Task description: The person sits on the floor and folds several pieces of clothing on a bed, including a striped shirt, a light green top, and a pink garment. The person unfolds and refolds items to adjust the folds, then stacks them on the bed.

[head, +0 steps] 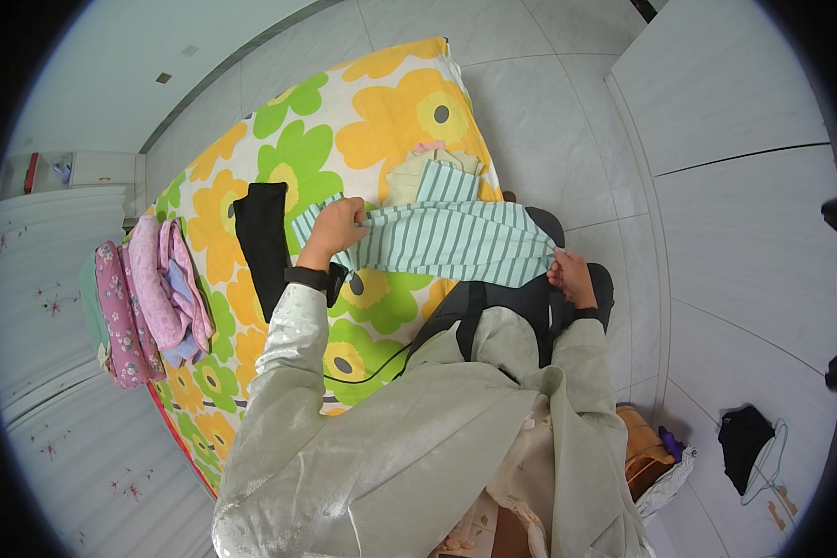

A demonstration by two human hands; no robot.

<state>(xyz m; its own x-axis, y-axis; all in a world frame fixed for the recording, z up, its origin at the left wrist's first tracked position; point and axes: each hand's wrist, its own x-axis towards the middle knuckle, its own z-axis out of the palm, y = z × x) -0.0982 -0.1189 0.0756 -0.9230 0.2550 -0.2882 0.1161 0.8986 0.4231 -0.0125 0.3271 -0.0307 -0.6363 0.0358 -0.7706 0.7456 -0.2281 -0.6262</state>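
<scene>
A striped garment in light green with darker stripes is stretched sideways in front of me. My left hand grips it towards its left end, near the collar or hem; which one I cannot tell. At the garment's right end, my right hand pinches a corner above my knee. One striped flap extends upward over a folded cream garment, which lies beyond it on the bed. Left of my left hand rests a folded black garment.
The bed wears a flowered sheet. Pink folded blankets are stacked at its left edge. White cabinet doors rise on the right. A black garment and a hanger hang there, with an orange bag nearby.
</scene>
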